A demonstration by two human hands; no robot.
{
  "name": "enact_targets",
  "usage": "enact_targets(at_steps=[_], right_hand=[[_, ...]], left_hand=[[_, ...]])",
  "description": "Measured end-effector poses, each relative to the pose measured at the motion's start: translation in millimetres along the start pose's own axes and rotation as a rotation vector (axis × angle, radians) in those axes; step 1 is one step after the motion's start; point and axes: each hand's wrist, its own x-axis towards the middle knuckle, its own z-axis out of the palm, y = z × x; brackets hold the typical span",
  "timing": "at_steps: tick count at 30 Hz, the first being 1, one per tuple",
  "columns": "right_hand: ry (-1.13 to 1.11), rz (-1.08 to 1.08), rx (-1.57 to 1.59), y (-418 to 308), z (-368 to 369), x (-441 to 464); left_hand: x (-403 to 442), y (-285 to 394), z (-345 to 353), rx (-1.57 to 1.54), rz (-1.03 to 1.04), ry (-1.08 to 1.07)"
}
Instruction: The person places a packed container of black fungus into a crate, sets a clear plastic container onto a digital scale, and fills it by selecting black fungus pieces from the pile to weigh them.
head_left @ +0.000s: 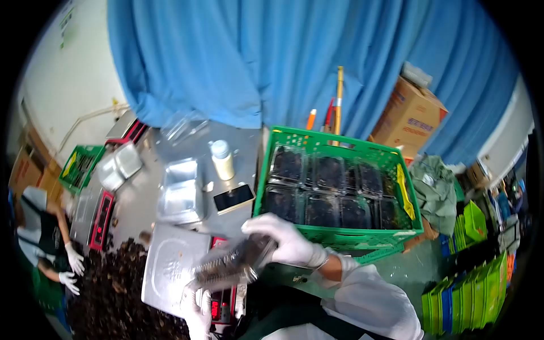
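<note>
A clear plastic box (pixel 229 263) with dark contents is tilted in front of me, somewhat blurred. My right hand (pixel 289 243), in a white glove, is closed around its right end. My left hand (pixel 197 311), also gloved in white, has its fingers at the lower left end of the same box and appears to grip it. Beneath the box is a scale with a metal pan (pixel 173 263) and a lit red display (pixel 215 309). A heap of dark brown-black pieces (pixel 119 283) lies left of the scale; their kind is unclear.
A green crate (pixel 340 232) holds several filled clear boxes. Stacked empty clear boxes (pixel 180 192), a white bottle (pixel 222 161) and a phone (pixel 234 199) stand or lie behind the scale. At left are another scale (pixel 101 221) and a co-worker's gloved hands (pixel 73 260). Green crates (pixel 467 294) are stacked right.
</note>
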Motion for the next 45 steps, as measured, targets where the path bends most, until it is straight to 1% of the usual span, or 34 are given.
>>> enact_targets(at_steps=[1, 3, 4, 5, 7, 9, 10, 11, 13, 15, 17, 18, 19, 20, 21, 23, 24, 25, 26, 27, 28, 29, 30, 31, 33, 35, 36, 37, 38, 39, 40, 41, 42, 45], right_hand=[[0.1, 0.049, -0.102, -9.3, -28.1, 0.0], [0.29, 0.119, -0.415, -22.0, -78.4, -5.5], [0.361, 0.186, -0.488, -23.5, -102.5, -13.5], [0.438, 0.248, -0.559, -21.9, -127.0, -23.4], [0.611, 0.379, -0.516, -23.0, -175.4, -41.3], [0.668, 0.467, -0.559, -12.1, -232.9, -70.8], [0.666, 0.51, -0.624, -10.4, -259.8, -86.0], [0.663, 0.551, -0.687, -11.9, -283.4, -97.9], [0.602, 0.728, -0.876, -29.2, -315.2, -107.4], [0.497, 0.967, -1.271, -22.4, -345.4, -121.6], [0.396, 1.15, -1.358, 11.2, -378.0, -146.5], [0.368, 1.229, -1.378, 28.8, -386.5, -154.6], [0.33, 1.301, -1.402, 48.1, -392.6, -161.6], [0.387, 1.241, -1.404, 74.0, -398.1, -181.6], [0.513, 1.204, -1.365, 95.2, -397.5, -191.3], [0.478, 1.28, -1.37, 120.8, -389.3, -211.4], [0.425, 1.241, -1.364, 136.5, -386.8, -225.4], [0.373, 1.202, -1.356, 147.9, -384.8, -236.5], [0.408, 1.221, -1.353, 160.7, -383.4, -244.2], [0.486, 1.184, -1.223, 164.6, -381.6, -246.9], [0.494, 1.124, -1.103, 169.0, -380.0, -246.5], [0.726, 0.901, -0.454, 211.0, -395.6, -285.2], [0.643, 1.059, -0.423, 218.0, -397.7, -287.9], [0.419, 1.101, -0.824, 197.6, -379.6, -257.6], [0.389, 0.942, -1.475, 177.7, -340.0, -178.2], [0.385, 0.459, -1.296, 186.6, -323.6, -109.6], [0.317, 0.306, -1.237, 182.2, -301.4, -61.8], [0.281, 0.26, -1.093, 158.6, -261.6, -7.4], [0.24, 0.142, -1.048, 147.6, -226.8, 35.0], [0.164, 0.072, -0.883, 132.1, -188.6, 75.8], [0.106, 0.012, -0.765, 133.0, -153.4, 104.3], [0.047, -0.102, -0.691, 128.9, -113.7, 130.4], [-0.046, -0.215, -0.672, 137.9, -75.9, 151.8], [-0.335, -0.364, -0.582, 160.0, 38.2, 187.0]], left_hand=[[16.0, 23.2, -3.4, -0.034, 0.065, -0.053], [28.5, 73.8, -8.5, 0.041, 0.138, -0.02], [34.2, 98.8, -10.8, 0.079, 0.173, -0.001], [41.9, 117.2, -17.5, 0.15, 0.345, -0.032], [59.4, 126.7, -29.6, 0.173, 0.571, -0.195], [67.2, 128.4, -34.4, -0.015, 0.709, -0.383], [80.0, 147.0, -43.1, -0.057, 0.864, -0.347], [86.9, 158.3, -45.1, -0.061, 0.925, -0.365], [94.3, 169.8, -42.1, -0.109, 0.977, -0.418], [100.7, 177.5, -38.2, -0.16, 1.03, -0.416], [104.0, 189.2, -36.8, -0.208, 1.012, -0.509], [104.5, 193.4, -36.3, -0.28, 1.006, -0.489], [102.2, 201.1, -32.3, -0.383, 0.963, -0.436], [101.6, 207.1, -32.1, -0.342, 0.975, -0.357], [99.5, 212.4, -31.6, -0.298, 0.984, -0.282], [85.5, 221.3, -21.4, -0.236, 0.752, -0.062], [90.5, 218.6, -15.9, -0.247, 0.855, -0.02], [94.6, 215.8, -12.4, -0.243, 0.892, 0.004], [98.4, 213.1, -9.0, -0.239, 0.928, 0.029], [103.2, 205.2, -8.9, -0.226, 0.943, 0.033], [104.3, 196.1, -9.3, -0.21, 0.96, 0.012], [104.5, 186.6, -11.9, -0.197, 0.971, -0.024], [104.2, 176.0, -15.2, -0.181, 0.975, -0.059], [103.0, 165.4, -21.7, -0.167, 0.978, -0.101], [94.5, 145.0, -36.1, -0.147, 0.97, -0.195], [81.6, 129.0, -48.1, -0.14, 0.956, -0.316], [74.5, 124.3, -51.7, -0.145, 0.934, -0.373], [68.8, 121.5, -51.9, -0.146, 0.91, -0.439], [68.3, 124.3, -43.0, -0.133, 0.747, -0.383], [67.8, 127.1, -34.0, -0.128, 0.583, -0.331], [68.1, 123.2, -24.5, -0.146, 0.293, -0.215], [61.2, 107.2, -17.7, -0.245, 0.166, -0.272], [48.0, 88.7, -8.6, -0.28, 0.099, -0.264], [-7.2, 54.2, 7.7, -0.396, -0.184, -0.178]])
